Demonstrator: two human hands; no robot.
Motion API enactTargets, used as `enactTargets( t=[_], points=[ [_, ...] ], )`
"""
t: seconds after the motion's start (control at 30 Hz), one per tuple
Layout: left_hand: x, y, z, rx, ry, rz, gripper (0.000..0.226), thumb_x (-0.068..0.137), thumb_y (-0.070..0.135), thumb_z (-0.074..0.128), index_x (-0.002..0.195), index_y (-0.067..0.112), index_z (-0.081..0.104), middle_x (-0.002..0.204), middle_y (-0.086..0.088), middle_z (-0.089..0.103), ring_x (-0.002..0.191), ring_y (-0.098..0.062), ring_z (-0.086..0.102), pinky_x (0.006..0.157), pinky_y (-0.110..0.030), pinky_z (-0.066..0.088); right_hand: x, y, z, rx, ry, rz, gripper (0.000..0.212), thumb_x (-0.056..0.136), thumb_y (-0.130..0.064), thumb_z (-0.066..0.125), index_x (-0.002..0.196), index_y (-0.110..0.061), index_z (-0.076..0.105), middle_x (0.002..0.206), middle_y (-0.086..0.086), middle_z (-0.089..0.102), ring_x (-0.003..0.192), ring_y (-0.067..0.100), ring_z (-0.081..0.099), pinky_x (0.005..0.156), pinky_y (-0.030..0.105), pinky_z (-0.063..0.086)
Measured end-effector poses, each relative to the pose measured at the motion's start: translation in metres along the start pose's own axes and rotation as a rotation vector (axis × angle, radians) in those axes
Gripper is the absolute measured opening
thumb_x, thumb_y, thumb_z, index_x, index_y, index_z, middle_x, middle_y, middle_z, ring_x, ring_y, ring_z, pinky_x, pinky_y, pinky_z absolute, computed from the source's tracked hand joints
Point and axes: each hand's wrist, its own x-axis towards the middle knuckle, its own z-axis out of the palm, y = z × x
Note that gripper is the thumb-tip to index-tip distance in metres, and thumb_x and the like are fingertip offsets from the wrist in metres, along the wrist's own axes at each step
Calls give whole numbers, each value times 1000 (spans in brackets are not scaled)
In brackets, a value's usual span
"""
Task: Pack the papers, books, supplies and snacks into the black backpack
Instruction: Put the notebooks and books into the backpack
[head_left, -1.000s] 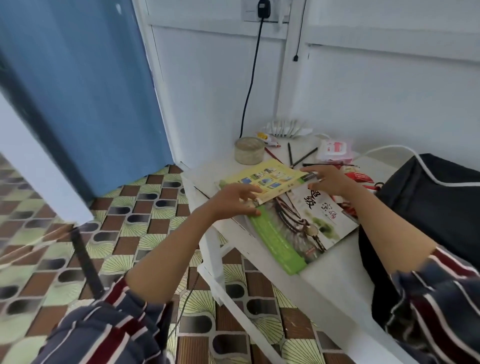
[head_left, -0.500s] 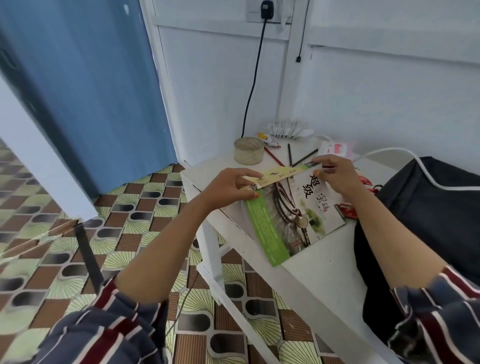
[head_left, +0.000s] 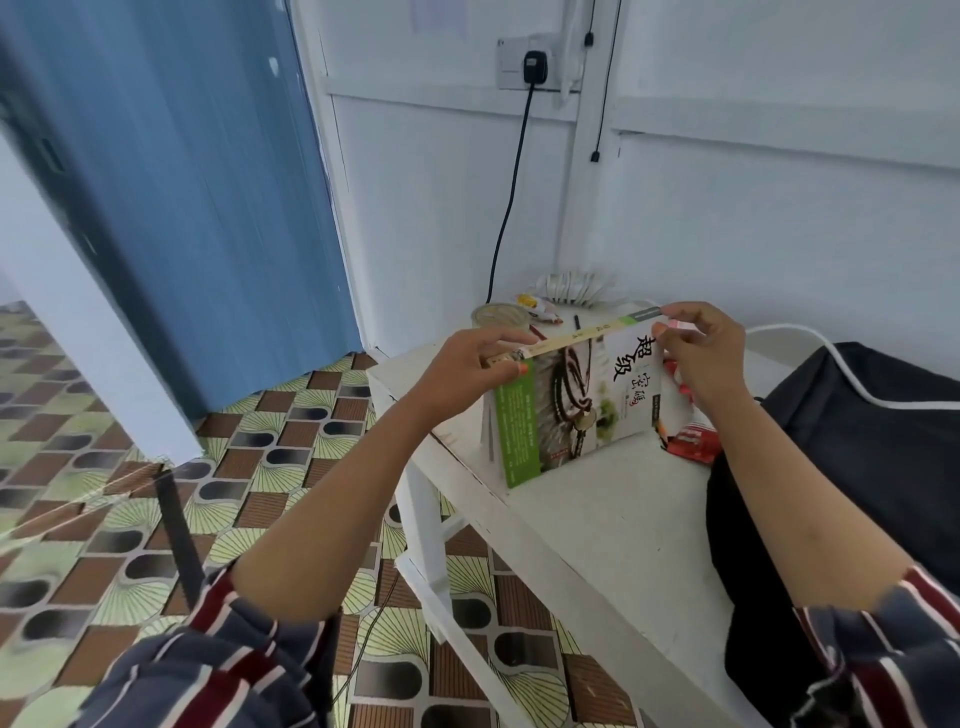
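Observation:
Two books stand upright on their lower edges on the white table, a green and white cover facing me and a yellow one behind it. My left hand pinches their top left corner. My right hand pinches the top right corner. The black backpack lies at the right end of the table, beside my right forearm. A red snack packet lies by the books' right edge, partly hidden by my right arm.
At the table's back stand a round tin, a small yellow packet, a pencil and a fanned white paper bundle. A black cable hangs from the wall socket. A white cable crosses the backpack. Tiled floor lies left.
Both hands have tilted the books up from lying flat to standing on edge, the yellow book now pressed behind the green one.

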Motion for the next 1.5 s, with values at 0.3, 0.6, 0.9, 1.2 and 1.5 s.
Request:
enactTargets(
  t=[0.3,0.6,0.9,1.2,1.5],
  points=[
    [9,16,-1,-72,70,76,25,87,3,60,91,27,64,102,5,65,95,-14,62,80,-28,55,8,-19,-5,130,65,-137,26,84,5,63,84,-21,62,66,-18,67,60,2,59,66,19,51],
    [22,48,-4,-267,282,181,20,89,-1,56,80,16,58,69,19,61,64,2,57,58,-15,47,13,-49,-11,218,64,-179,25,82,0,66,90,-23,63,87,-14,67,67,2,61,78,24,51],
    [30,61,-3,-638,272,62,15,93,6,51,84,18,51,57,4,58,48,-7,52,45,-19,45,-27,-79,-48,14,-318,-111,70,82,-14,64,125,-59,34,121,-10,61,93,4,65,72,23,56],
    [29,45,38,-320,-28,89,38,87,23,64,103,47,40,129,8,46,124,-17,41,99,-33,40,-91,-92,-65,236,264,-57,23,83,-4,64,87,-25,71,89,-12,72,84,6,68,70,20,54],
    [9,62,91,-636,-458,86,42,88,-7,51,119,22,54,124,7,53,121,-1,43,88,-3,40,-191,-108,-109,188,373,37,27,71,-13,70,95,-27,69,104,-9,67,82,4,69,64,19,55]
  ],
)
